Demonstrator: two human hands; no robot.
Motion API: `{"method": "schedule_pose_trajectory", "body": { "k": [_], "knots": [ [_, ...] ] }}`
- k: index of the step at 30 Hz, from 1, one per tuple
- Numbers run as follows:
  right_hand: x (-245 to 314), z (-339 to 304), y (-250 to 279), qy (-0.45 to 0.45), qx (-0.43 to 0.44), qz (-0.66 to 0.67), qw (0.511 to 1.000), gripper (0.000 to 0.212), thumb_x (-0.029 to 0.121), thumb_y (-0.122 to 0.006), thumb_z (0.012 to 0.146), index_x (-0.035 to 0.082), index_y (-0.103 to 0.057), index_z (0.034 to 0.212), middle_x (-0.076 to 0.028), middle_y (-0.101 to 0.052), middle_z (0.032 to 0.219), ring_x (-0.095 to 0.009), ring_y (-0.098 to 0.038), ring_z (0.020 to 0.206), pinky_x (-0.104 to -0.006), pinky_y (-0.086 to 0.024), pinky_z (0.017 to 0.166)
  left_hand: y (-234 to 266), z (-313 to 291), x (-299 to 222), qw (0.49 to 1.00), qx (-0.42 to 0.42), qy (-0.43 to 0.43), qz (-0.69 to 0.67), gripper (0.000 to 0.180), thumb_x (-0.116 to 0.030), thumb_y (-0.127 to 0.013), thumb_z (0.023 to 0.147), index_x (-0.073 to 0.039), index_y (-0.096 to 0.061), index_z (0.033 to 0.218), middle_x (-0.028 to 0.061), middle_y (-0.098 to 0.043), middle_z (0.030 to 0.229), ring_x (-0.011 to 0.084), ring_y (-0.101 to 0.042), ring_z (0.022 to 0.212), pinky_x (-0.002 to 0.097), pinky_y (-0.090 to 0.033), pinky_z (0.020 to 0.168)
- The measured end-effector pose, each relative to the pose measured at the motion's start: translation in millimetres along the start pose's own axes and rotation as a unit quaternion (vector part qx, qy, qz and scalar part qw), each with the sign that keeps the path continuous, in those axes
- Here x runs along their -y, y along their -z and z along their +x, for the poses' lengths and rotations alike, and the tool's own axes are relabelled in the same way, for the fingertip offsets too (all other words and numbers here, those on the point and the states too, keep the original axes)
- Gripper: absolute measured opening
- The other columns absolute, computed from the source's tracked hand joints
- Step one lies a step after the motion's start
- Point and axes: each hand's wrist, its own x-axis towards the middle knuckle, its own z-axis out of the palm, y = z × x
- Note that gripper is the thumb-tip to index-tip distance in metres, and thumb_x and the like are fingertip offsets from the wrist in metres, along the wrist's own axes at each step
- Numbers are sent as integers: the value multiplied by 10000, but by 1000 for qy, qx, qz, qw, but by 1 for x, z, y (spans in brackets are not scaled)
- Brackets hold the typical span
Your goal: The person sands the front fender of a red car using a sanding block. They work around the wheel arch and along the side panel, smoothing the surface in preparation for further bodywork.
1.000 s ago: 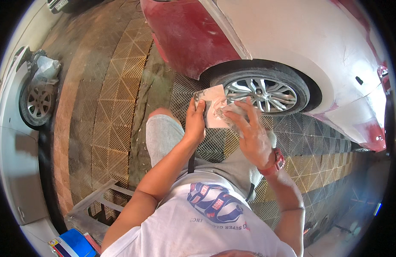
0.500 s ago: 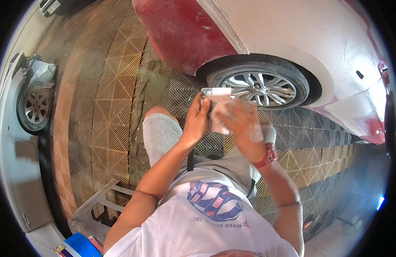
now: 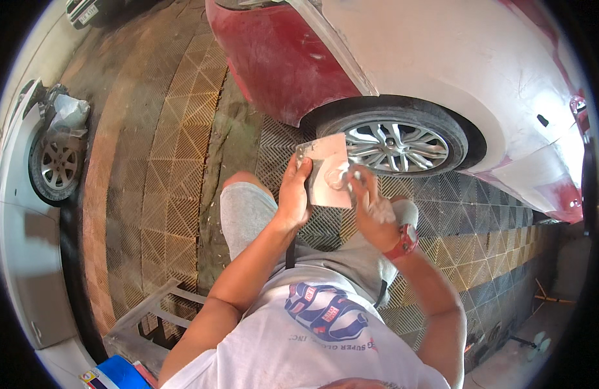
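My left hand (image 3: 295, 194) grips the left edge of a flat rectangular board (image 3: 325, 191), thumb on top. The board is pale pinkish white, with a greyish strip on its left side. A dab of creamy white paste (image 3: 337, 175) lies on it near its right edge. Beside that edge is my right hand (image 3: 374, 211), fingers bent and pinched together, partly smeared by motion. Something small and whitish shows at its fingertips, too blurred to name. Just beyond both hands stands the car's wheel (image 3: 396, 144), with a silver spoked rim.
A car body (image 3: 435, 52), partly red (image 3: 286, 58) and partly pale and matte, curves over the wheel. On the left stands another car (image 3: 27, 227). A low grey stool-like frame (image 3: 150, 318) and a blue container (image 3: 121, 373) are at lower left. Patterned tiles (image 3: 176, 162) cover the floor.
My right hand has drawn back from over the board to its right edge, uncovering the paste. The board has tilted so more of its face shows.
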Motion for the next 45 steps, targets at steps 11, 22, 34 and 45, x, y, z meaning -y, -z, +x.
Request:
{"method": "schedule_pose_trajectory", "body": {
  "k": [11,22,34,45],
  "knots": [
    [12,15,19,-265,-82,650,707,743,-57,-602,996,-7,-328,1685,-228,-584,1545,-386,-573,1453,-475,-444,1223,3,6,-13,996,-45,-40,61,428,-278,-510,1197,-9,-500,1529,142,-672,1408,222,-659,1281,375,-526,1122],
    [1,34,46,-41,-78,-10,996,739,-82,-593,845,216,-674,1516,-110,-671,1489,-410,-591,1440,-561,-463,1197,18,-4,-6,924,79,-50,371,601,-424,-510,1199,24,-451,1595,142,-602,1506,204,-546,1389,350,-382,1233],
    [38,20,58,120,37,0,992,651,-23,-621,897,234,-682,1493,-130,-577,1554,-405,-426,1590,-712,-300,1277,44,15,-4,984,-135,-92,74,466,-256,-508,1195,10,-473,1576,148,-657,1433,218,-657,1274,379,-542,1083],
    [-18,16,16,4,13,-152,988,676,14,-589,976,218,-531,1618,-202,-533,1554,-520,-500,1495,-666,-477,1151,16,3,-17,994,-24,-81,72,441,-265,-495,1199,-8,-494,1557,150,-666,1432,234,-674,1277,403,-534,1123]
  ]
}}
